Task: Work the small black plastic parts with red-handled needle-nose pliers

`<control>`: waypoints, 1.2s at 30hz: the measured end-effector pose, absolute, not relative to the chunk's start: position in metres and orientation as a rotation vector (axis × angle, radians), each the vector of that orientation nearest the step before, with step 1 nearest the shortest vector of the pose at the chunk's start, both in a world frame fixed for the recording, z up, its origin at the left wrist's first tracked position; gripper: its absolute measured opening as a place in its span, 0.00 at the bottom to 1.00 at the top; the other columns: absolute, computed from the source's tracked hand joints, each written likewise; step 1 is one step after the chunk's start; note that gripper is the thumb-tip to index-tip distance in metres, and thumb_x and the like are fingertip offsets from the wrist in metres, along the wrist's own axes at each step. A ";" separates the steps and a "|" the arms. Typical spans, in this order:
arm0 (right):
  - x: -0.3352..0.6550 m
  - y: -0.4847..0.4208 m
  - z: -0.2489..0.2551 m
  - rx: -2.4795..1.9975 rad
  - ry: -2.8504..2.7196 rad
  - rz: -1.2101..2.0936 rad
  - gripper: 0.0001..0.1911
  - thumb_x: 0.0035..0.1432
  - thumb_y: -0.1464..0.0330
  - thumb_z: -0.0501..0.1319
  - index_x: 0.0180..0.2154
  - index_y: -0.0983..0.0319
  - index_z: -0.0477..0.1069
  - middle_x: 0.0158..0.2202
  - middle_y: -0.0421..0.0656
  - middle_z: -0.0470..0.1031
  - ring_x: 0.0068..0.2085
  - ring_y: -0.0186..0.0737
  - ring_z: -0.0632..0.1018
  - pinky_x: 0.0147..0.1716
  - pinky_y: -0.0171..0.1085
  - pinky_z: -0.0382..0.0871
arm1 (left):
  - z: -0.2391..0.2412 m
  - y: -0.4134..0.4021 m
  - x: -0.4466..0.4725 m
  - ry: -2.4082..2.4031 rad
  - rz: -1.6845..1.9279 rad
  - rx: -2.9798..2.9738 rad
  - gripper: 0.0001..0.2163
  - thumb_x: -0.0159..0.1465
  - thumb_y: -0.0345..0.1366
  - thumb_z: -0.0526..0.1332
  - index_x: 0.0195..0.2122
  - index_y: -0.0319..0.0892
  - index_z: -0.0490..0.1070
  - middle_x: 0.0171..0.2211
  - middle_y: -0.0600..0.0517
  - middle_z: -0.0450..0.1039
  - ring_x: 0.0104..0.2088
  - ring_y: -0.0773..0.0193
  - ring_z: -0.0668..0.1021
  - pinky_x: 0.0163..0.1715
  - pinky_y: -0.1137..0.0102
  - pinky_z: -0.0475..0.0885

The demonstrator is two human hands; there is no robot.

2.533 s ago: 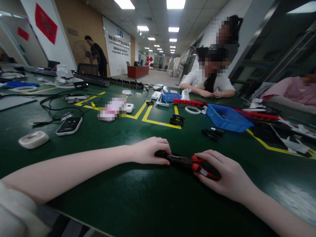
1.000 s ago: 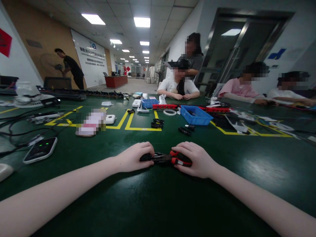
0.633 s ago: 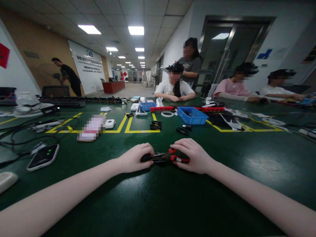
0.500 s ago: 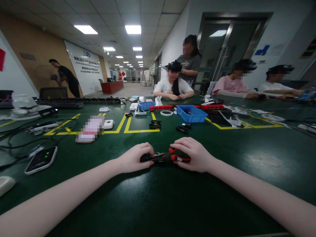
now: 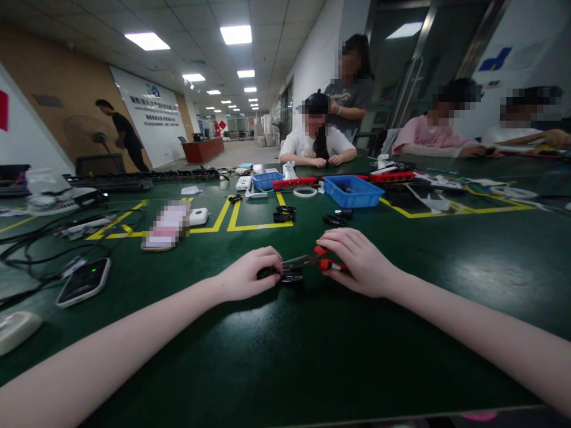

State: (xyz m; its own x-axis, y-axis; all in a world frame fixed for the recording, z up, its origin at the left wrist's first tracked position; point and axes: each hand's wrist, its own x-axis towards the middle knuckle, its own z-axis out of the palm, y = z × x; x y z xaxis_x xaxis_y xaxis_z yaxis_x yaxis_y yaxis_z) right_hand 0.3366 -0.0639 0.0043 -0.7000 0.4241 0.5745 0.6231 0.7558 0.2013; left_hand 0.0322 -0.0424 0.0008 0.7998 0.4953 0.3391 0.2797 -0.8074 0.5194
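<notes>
My right hand (image 5: 359,261) is closed round the red-and-black handles of a pair of pliers (image 5: 314,260). The jaws point left, toward my left hand (image 5: 250,274). That hand is closed on a small black part (image 5: 266,272), mostly covered by the fingers, so its kind cannot be made out. The pliers' tips reach the fingertips of my left hand; whether they grip the part is hidden. Just below the jaws, a shiny black piece (image 5: 292,277) lies close to the green table.
Several black pieces (image 5: 284,214) lie beyond my hands, near a blue bin (image 5: 352,191). To the left are a phone (image 5: 165,226), a dark-screened device (image 5: 84,282) and black cables (image 5: 27,249). A person (image 5: 316,137) sits across the table; others are at the right.
The view has tilted and shifted slightly. The pliers' handles look more spread, and the jaws have lifted off the black piece below, which shows more clearly. Both hands keep their holds.
</notes>
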 end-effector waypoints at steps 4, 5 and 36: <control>0.335 -0.066 0.005 -0.765 -2.505 -0.496 0.22 0.61 0.60 0.62 0.53 0.63 0.70 0.46 0.53 0.78 0.45 0.50 0.78 0.43 0.47 0.73 | 0.000 -0.041 0.031 0.596 0.628 2.538 0.03 0.68 0.31 0.59 0.38 0.40 0.72 0.44 0.48 0.73 0.45 0.59 0.76 0.49 0.65 0.72; 0.334 -0.066 0.004 -0.748 -2.519 -0.511 0.21 0.60 0.59 0.62 0.52 0.63 0.71 0.45 0.52 0.78 0.44 0.49 0.78 0.41 0.46 0.73 | 0.000 -0.041 0.031 0.596 0.625 2.538 0.03 0.68 0.31 0.59 0.38 0.40 0.72 0.43 0.48 0.73 0.45 0.59 0.76 0.50 0.64 0.72; 0.333 -0.066 0.002 -0.741 -2.458 -0.591 0.22 0.58 0.59 0.63 0.50 0.65 0.73 0.44 0.53 0.79 0.42 0.49 0.79 0.39 0.46 0.71 | 0.003 -0.045 0.030 0.711 0.517 2.665 0.20 0.58 0.53 0.70 0.35 0.41 0.71 0.31 0.54 0.70 0.32 0.63 0.72 0.32 0.71 0.62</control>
